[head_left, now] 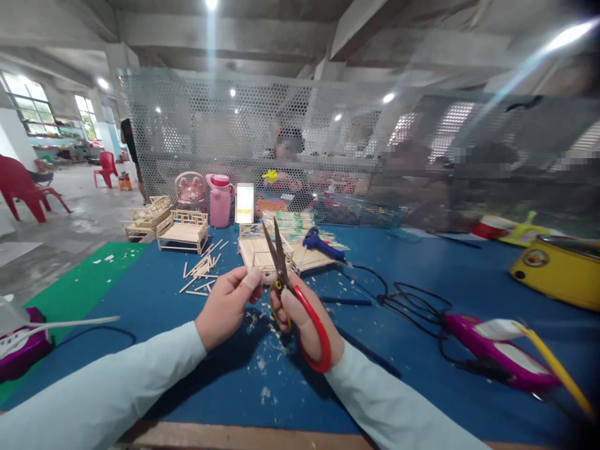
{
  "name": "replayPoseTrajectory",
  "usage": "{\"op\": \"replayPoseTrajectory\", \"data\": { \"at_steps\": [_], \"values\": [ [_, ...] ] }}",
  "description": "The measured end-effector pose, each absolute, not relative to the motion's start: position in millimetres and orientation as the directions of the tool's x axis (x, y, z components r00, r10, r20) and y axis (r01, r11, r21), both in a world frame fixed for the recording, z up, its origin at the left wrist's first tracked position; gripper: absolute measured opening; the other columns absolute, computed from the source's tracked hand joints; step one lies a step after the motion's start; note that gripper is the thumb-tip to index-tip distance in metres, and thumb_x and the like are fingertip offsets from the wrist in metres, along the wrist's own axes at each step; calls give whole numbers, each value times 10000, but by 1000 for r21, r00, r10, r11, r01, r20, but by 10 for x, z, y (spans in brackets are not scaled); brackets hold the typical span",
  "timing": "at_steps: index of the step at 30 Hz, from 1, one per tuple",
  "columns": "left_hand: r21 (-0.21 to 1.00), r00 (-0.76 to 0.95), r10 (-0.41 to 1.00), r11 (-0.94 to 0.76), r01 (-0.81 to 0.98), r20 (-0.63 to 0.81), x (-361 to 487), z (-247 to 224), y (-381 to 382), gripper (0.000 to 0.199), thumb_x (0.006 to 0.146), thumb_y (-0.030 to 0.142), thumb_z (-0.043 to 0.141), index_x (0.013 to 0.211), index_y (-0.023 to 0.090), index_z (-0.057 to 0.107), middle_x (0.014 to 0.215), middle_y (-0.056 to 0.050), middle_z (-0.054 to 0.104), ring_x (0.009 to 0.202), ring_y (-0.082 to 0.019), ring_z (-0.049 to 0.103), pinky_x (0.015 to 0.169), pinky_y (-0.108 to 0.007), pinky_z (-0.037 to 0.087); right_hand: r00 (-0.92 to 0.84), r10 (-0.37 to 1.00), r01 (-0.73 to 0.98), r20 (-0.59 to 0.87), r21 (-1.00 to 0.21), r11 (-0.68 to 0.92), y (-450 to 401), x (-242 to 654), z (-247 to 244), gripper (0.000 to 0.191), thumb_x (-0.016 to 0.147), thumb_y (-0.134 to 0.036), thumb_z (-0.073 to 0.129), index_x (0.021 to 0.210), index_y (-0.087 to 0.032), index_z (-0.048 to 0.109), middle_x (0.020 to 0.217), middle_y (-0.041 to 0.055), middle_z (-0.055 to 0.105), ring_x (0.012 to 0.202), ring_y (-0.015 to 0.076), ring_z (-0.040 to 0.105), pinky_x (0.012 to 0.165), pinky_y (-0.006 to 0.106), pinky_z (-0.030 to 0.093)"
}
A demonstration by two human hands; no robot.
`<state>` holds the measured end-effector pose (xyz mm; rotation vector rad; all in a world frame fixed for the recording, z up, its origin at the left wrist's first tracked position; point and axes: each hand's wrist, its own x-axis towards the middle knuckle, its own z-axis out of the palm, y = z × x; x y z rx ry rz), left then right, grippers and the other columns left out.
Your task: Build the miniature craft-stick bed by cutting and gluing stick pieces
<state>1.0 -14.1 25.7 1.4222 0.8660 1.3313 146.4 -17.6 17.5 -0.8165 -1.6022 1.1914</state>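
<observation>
My right hand [304, 315] is closed round a pair of scissors [280, 253] with red handles, their blades pointing up and slightly parted. Beside it, my left hand [232, 300] is closed in a pinch, thumb against fingers; what lies between the fingertips is too small to make out. Just beyond both hands lies a flat panel of wooden sticks [255, 250] with thin rails near the fingertips. A blue glue gun [323, 244] rests on another stick panel [312, 259] to the right. Loose wooden sticks [204, 269] are scattered beyond my left hand.
Small stick-built furniture [182, 231] and a pink bottle [220, 200] stand at the back left of the blue table [187, 387]. Black cable [407, 297], a purple power strip [501, 353] and a yellow pot [557, 272] occupy the right. A perforated screen [197, 125] stands behind.
</observation>
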Motion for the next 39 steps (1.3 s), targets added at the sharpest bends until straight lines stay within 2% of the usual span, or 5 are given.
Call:
{"op": "replayPoseTrajectory", "data": {
  "at_steps": [7, 21, 31, 35, 39],
  "values": [
    [907, 111, 903, -420, 36, 414, 14, 279, -112, 399, 858, 481, 409, 621, 163, 450, 576, 36, 408, 554, -86, 361, 562, -230, 333, -472, 773, 32, 424, -868, 496, -182, 1498, 160, 538, 793, -591, 461, 1179, -218, 489, 886, 65, 546, 698, 172, 483, 662, 320, 447],
    [787, 116, 823, -566, 244, 556, -17, 243, -165, 351, 902, 391, 359, 660, 166, 476, 660, 3, 483, 650, -112, 452, 638, -238, 371, -491, 758, 126, 429, -826, 549, -227, 1490, 158, 590, 791, -627, 425, 1174, -184, 492, 869, 62, 531, 689, 169, 461, 662, 322, 451],
    [787, 153, 832, -554, 270, 533, -46, 229, -156, 377, 887, 413, 371, 598, 174, 398, 586, 28, 383, 576, -95, 359, 553, -231, 311, -354, 847, 372, 397, -771, 517, -251, 1468, 221, 118, 720, -198, 509, 824, -182, 563, 632, -22, 503, 573, 118, 417, 580, 251, 390],
    [817, 149, 851, -526, 236, 504, -45, 218, -139, 381, 880, 430, 375, 597, 176, 397, 568, 35, 370, 555, -92, 342, 537, -233, 303, -369, 862, 353, 347, -806, 475, -227, 1494, 238, 53, 735, -226, 494, 713, -187, 522, 561, -40, 434, 526, 105, 372, 528, 242, 357],
    [857, 151, 868, -494, 150, 474, -41, 243, -142, 391, 871, 466, 375, 626, 171, 450, 571, 29, 417, 545, -89, 364, 532, -230, 320, -418, 831, 207, 366, -853, 480, -187, 1499, 282, 168, 762, -302, 531, 886, -191, 545, 785, 10, 569, 718, 152, 511, 714, 297, 435]
  ]
}}
